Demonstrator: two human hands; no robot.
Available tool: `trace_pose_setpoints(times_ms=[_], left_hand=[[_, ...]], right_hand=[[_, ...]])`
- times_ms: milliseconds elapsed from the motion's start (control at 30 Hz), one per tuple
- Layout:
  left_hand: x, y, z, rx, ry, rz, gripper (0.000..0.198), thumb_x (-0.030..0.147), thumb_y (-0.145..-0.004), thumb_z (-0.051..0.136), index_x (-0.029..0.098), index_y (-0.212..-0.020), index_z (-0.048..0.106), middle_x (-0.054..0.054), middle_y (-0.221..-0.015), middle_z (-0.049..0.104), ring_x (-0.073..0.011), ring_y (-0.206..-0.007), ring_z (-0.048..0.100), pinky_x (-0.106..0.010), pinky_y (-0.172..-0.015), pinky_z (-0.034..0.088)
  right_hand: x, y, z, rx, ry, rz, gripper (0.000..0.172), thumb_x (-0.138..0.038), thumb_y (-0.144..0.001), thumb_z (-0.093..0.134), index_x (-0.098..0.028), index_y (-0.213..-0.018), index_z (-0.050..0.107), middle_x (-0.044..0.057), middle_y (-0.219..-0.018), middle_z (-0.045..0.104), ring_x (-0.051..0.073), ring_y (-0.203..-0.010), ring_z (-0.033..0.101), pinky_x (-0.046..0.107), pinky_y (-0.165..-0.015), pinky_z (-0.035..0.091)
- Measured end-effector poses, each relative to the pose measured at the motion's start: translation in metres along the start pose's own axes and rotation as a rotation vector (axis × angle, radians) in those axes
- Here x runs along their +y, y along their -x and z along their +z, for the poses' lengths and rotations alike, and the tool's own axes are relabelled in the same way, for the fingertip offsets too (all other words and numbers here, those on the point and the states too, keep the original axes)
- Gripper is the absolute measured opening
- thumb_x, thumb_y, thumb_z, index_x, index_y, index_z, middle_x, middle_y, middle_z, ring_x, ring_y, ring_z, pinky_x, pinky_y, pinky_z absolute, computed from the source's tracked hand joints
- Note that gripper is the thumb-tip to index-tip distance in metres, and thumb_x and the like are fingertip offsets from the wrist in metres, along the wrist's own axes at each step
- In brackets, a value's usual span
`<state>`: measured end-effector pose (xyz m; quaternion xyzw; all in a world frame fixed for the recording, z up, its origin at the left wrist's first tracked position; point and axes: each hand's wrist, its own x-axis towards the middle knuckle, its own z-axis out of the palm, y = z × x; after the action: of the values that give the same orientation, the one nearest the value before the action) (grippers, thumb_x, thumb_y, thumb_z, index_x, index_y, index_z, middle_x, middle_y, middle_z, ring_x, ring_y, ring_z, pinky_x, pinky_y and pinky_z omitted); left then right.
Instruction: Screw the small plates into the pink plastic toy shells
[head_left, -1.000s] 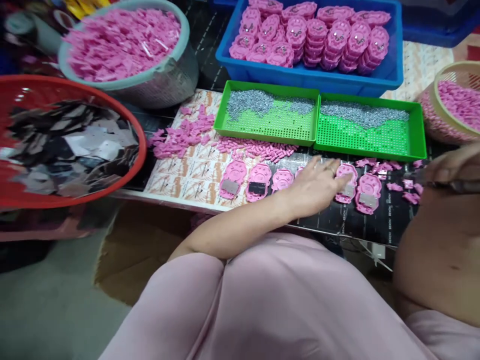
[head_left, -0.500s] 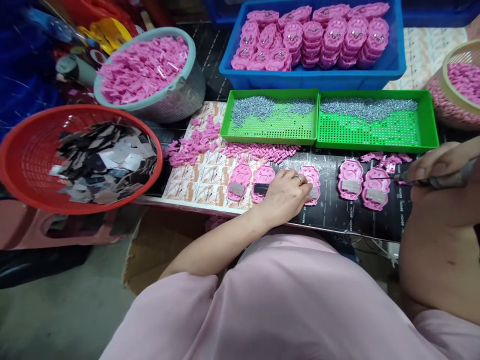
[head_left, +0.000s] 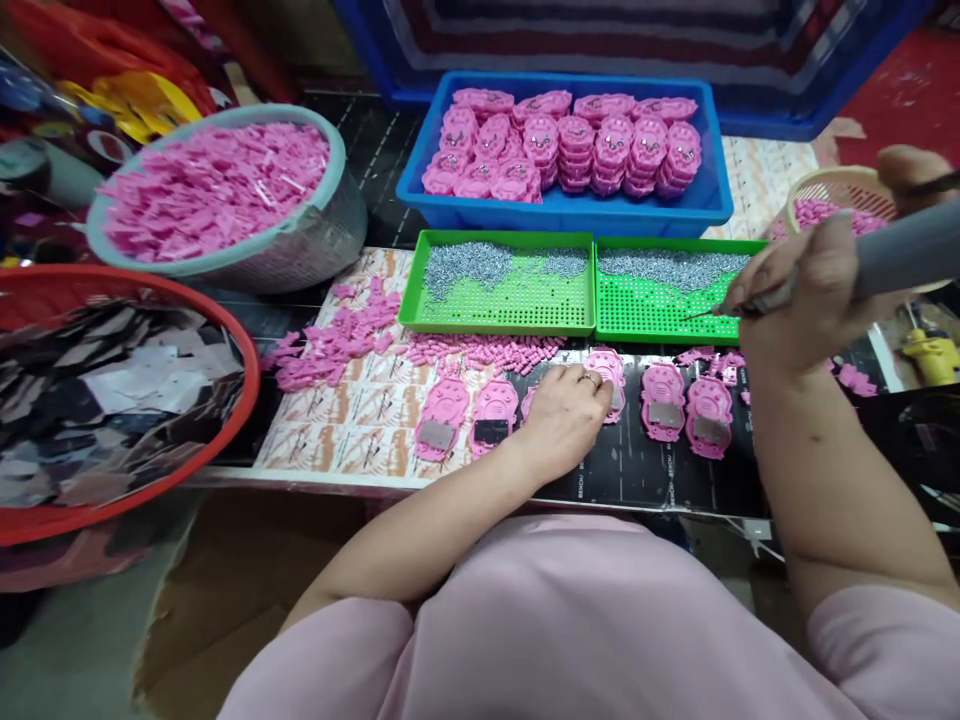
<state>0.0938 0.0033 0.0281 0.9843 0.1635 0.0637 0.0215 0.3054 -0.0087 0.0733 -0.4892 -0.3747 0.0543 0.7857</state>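
While R hand (head_left: 806, 275) grips tool (head_left: 911, 248) (grey) – L hand (head_left: 564, 418) over pink pc (head_left: 606, 364).

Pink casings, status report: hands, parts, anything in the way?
Right hand gripping grey tool, seen against right green tray. Left hand at row of pink casings, partly hiding two. Right hand blocks tray's right end from view.

A bin (head_left: 562, 217) stands behind two trays (head_left: 517, 308) — panels (head_left: 663, 385) lined up before them.

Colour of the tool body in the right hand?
Grey: the tool in the right hand shows best in the head view.
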Motion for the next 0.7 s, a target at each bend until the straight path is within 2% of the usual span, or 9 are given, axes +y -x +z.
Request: trace_pose_setpoints(times_ms=[67,100,233,333,433,600,700], left_hand=[[-0.001,0.002,0.001,0.018,0.001,0.009,0.019,0.016,-0.09,0.055,0.014,-0.105,0.064,-0.008,-0.093,0.068,-0.0229,-0.088,0.059,-0.037,-0.076,0.041],[-0.001,0.003,0.001,0.021,0.005,0.012,0.019,0.016,-0.09,0.054,0.015,-0.105,0.065,-0.008,-0.093,0.068,-0.0228,-0.088,0.059,-0.037,-0.076,0.041],[-0.002,0.003,0.001,0.017,0.028,0.009,0.015,0.016,-0.089,0.054,0.014,-0.099,0.066,-0.007,-0.092,0.068,-0.0235,-0.088,0.058,-0.036,-0.075,0.041],[-0.003,0.003,0.001,0.004,0.045,0.007,0.015,0.014,-0.089,0.054,0.014,-0.098,0.065,-0.007,-0.092,0.067,-0.0235,-0.089,0.058,-0.035,-0.075,0.041],[-0.004,0.003,0.001,-0.004,0.053,0.015,0.015,0.014,-0.089,0.053,0.013,-0.099,0.065,-0.007,-0.092,0.067,-0.0236,-0.088,0.058,-0.035,-0.074,0.041],[-0.005,0.004,0.002,0.005,0.048,0.027,0.016,0.015,-0.089,0.055,0.013,-0.102,0.064,-0.008,-0.094,0.067,-0.0229,-0.087,0.058,-0.036,-0.074,0.041],[-0.005,0.003,0.002,0.007,0.061,0.022,0.014,0.018,-0.09,0.055,0.014,-0.1,0.064,-0.007,-0.093,0.067,-0.0226,-0.087,0.059,-0.035,-0.075,0.041]], right_hand=[[0.012,-0.002,0.017,0.126,-0.022,-0.12,0.047,-0.054,-0.071,0.071,-0.027,-0.082,0.034,-0.014,-0.041,0.039,0.01,-0.03,0.038,0.026,-0.03,0.027],[0.017,-0.003,0.024,0.14,-0.026,-0.143,0.048,-0.055,-0.07,0.073,-0.027,-0.081,0.035,-0.014,-0.041,0.04,0.01,-0.029,0.037,0.026,-0.029,0.027],[0.035,-0.01,0.04,0.049,0.043,-0.112,0.047,-0.064,-0.069,0.07,-0.03,-0.079,0.039,-0.013,-0.041,0.041,0.008,-0.03,0.037,0.029,-0.031,0.03],[0.041,-0.014,0.042,-0.004,0.111,-0.071,0.048,-0.067,-0.07,0.067,-0.032,-0.094,0.044,-0.013,-0.042,0.04,0.009,-0.031,0.038,0.031,-0.033,0.032],[0.044,-0.015,0.04,-0.048,0.189,-0.045,0.052,-0.066,-0.074,0.064,-0.034,-0.109,0.042,-0.012,-0.046,0.04,0.01,-0.034,0.04,0.032,-0.035,0.035],[0.05,-0.014,0.039,-0.04,0.201,-0.131,0.044,-0.063,-0.075,0.065,-0.031,-0.096,0.044,-0.011,-0.049,0.042,0.008,-0.033,0.037,0.031,-0.033,0.032],[0.056,-0.016,0.041,-0.074,0.196,-0.093,0.05,-0.065,-0.074,0.065,-0.032,-0.103,0.042,-0.012,-0.049,0.04,0.009,-0.035,0.037,0.031,-0.035,0.031]])
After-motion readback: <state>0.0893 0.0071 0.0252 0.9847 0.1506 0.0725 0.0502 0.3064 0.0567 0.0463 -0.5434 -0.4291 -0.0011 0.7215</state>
